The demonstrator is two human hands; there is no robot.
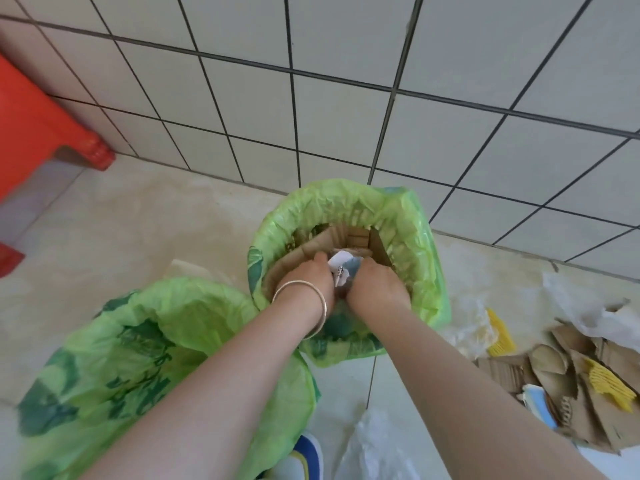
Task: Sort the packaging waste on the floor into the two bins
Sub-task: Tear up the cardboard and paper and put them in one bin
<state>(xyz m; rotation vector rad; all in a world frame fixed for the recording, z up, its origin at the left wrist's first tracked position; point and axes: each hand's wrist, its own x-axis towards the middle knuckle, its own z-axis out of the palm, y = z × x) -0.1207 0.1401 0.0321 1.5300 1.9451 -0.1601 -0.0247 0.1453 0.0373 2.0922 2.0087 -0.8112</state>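
Left hand [313,277] and right hand [375,284] pressed down inside far bin [420,244], fingers apparently curled on white-blue card [343,266]. Card best pushed below cardboard [298,259], then released.

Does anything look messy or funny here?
Yes. Torn cardboard, yellow plastic bits and clear bags lie scattered on the floor at right. In the far bin, cardboard stands on end while both hands, left and right, push a white-and-blue scrap down into it.
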